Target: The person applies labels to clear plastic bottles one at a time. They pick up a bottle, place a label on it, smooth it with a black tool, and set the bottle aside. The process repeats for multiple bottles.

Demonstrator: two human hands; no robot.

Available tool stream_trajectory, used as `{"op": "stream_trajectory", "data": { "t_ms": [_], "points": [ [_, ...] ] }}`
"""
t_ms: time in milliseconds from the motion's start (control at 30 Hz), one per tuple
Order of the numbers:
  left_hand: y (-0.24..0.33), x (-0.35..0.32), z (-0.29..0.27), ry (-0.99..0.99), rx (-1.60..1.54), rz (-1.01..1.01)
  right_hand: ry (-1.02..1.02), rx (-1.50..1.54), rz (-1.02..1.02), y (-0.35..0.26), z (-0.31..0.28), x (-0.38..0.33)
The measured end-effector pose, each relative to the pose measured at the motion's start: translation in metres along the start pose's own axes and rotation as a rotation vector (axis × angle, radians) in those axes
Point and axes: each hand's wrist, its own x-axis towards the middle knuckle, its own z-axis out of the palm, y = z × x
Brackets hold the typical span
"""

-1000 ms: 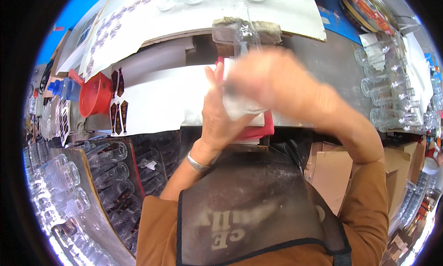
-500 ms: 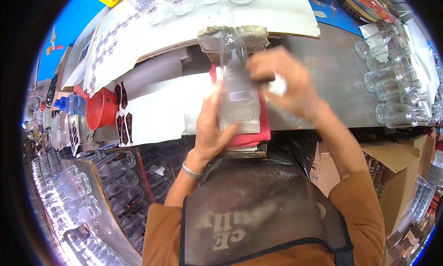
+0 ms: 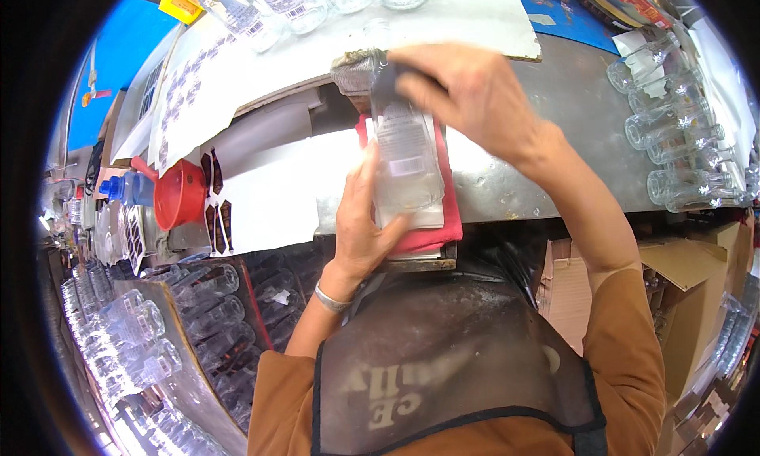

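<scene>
A clear glass bottle (image 3: 410, 167) with a pale printed label lies on its back in front of me, its neck pointing away. My left hand (image 3: 359, 218) grips it low down, fingers along the left side and thumb near the base. My right hand (image 3: 484, 100) is closed round a dark, flat piece (image 3: 386, 82), blurred by motion, lying over the bottle's shoulder. Its exact kind does not show. Under the bottle are white paper and a red cloth (image 3: 451, 195); a folded grey cloth (image 3: 351, 74) props the neck end.
Several labelled bottles (image 3: 305, 9) stand on the white board ahead. More bottles (image 3: 673, 131) lie at the right of the metal table. To the left are a sheet of labels (image 3: 190, 88), dark cut labels (image 3: 218, 218) and a red dipper (image 3: 182, 195). Racked bottles (image 3: 218, 313) fill the lower left; a cardboard box (image 3: 689, 274) is lower right.
My right hand has swept forward and left, carrying the dark piece from the bottle's right side to over its shoulder. My left hand keeps its grip at the base.
</scene>
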Motion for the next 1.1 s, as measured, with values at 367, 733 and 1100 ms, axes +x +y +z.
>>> {"op": "stream_trajectory", "data": {
  "t_ms": [367, 733, 1100],
  "points": [
    [0.001, 0.067, -0.019, 0.05, -0.732, -0.428, 0.015, 0.203, 0.225, 0.009, -0.011, 0.003],
    [0.048, 0.042, -0.009, -0.098, -0.492, -0.076, -0.195, 0.646, 0.493, -0.037, -0.055, 0.003],
    [0.024, 0.045, -0.022, 0.06, -0.541, -0.154, 0.13, -0.003, 0.403, 0.109, -0.131, 0.139]
  ]
}}
